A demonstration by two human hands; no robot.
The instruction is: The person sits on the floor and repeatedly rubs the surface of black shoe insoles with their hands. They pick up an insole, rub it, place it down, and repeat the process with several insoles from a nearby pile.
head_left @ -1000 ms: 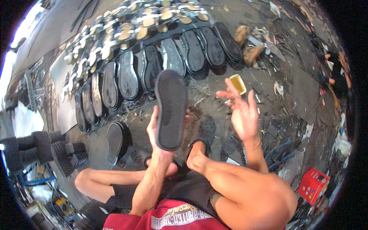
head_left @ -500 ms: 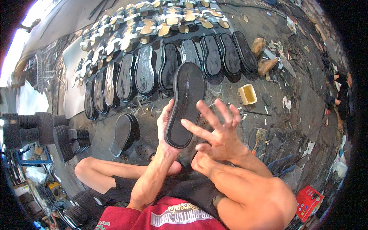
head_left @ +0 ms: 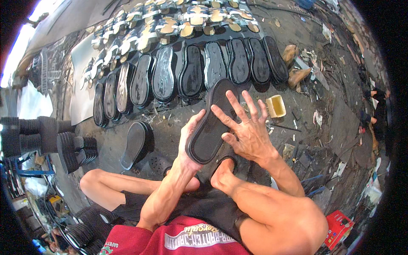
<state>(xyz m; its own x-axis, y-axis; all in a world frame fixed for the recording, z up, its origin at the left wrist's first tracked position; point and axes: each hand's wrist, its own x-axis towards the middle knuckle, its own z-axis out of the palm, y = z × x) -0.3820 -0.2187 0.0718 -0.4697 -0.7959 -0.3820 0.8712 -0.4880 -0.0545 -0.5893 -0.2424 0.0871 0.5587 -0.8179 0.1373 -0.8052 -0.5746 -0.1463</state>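
Observation:
A black shoe sole (head_left: 206, 138) is held up in front of me, its toe end tilted away and to the right. My left hand (head_left: 187, 138) grips it along the left edge, the thumb on the rim and the palm under the heel end. Over its upper right part spreads my right hand (head_left: 250, 131), fingers fanned apart; whether a fingertip touches the surface I cannot tell. Another black sole (head_left: 136, 144) lies on the ground to the left, on top of a second one. Beyond my hands runs a row of glossy, wet-looking soles (head_left: 191, 70).
Rows of sandal uppers with tan insoles (head_left: 168, 26) stand at the back. To the right are a yellow-lined tub (head_left: 276, 106), brown shoe lasts (head_left: 298, 77) and scraps. Stacked black soles (head_left: 32, 140) rise at the left. A red box (head_left: 338, 229) sits near my right knee.
The sole has tipped its toe end further right and sits slightly lower. My right hand has moved up and right over it, fingers spread straighter. The left hand keeps its hold.

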